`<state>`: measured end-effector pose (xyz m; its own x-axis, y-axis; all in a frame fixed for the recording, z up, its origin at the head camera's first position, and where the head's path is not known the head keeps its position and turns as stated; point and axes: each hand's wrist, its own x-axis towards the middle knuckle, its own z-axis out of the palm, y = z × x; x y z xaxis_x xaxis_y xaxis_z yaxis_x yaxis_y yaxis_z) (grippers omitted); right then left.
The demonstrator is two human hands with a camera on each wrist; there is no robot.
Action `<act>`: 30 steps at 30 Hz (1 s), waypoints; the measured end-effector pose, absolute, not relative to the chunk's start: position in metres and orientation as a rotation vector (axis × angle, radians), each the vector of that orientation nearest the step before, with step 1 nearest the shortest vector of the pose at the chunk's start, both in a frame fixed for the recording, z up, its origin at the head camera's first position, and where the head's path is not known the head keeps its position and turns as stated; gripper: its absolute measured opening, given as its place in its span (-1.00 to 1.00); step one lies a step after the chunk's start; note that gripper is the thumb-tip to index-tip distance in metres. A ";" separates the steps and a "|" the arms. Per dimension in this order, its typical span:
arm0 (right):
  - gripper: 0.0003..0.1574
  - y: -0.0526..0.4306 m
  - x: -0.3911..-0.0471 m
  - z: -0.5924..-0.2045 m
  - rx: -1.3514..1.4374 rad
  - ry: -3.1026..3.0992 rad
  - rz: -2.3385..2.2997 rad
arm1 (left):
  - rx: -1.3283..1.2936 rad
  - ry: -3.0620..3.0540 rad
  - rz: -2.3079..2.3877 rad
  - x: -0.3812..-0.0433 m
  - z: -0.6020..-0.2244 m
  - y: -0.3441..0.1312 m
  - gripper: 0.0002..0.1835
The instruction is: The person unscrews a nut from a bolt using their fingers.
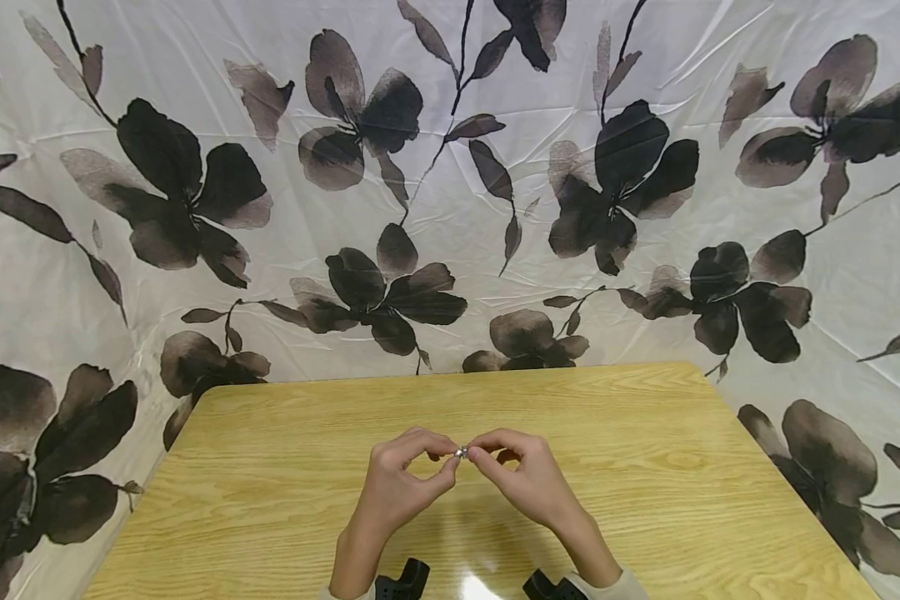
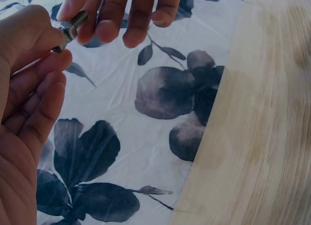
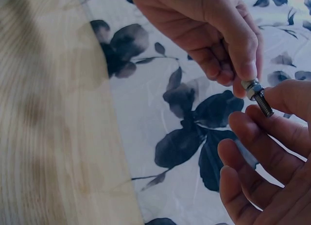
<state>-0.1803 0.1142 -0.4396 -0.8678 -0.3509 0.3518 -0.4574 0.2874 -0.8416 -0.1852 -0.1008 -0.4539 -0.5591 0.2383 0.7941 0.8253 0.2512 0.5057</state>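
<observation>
A small metal bolt (image 3: 264, 106) carries a hex nut (image 3: 254, 92) partway along its thread. My left hand (image 1: 405, 479) pinches the bolt by its head between thumb and index finger, covering most of the head. From the other side, the thumb and index finger of my right hand (image 1: 523, 479) come together at the nut, the threaded end pointing toward that hand. In the left wrist view the thread (image 2: 80, 18) shows between the right fingertips. The other fingers of the right hand are spread and loosely bent. Both hands are raised above the table.
A wooden table (image 1: 270, 500) with light yellow grain lies under the hands. Behind it and at both sides hangs a white cloth (image 1: 495, 233) printed with dark flowers. Black wrist-worn devices (image 1: 405, 581) show at the bottom by both forearms.
</observation>
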 end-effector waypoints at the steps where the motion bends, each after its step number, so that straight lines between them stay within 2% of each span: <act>1: -0.80 0.114 -0.180 -0.440 0.773 -2.441 1.648 | -0.964 -1.948 -1.307 -0.185 -0.454 -0.101 -0.72; 30: -0.86 0.113 -0.183 -0.439 0.909 -2.303 1.692 | -0.966 -1.936 -1.297 -0.185 -0.452 -0.099 -0.69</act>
<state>-0.1831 0.1133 -0.4392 -0.8070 -0.3830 0.4496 -0.5435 0.1834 -0.8192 -0.1853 -0.0987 -0.4516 -0.5482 0.2347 0.8028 0.8317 0.2544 0.4936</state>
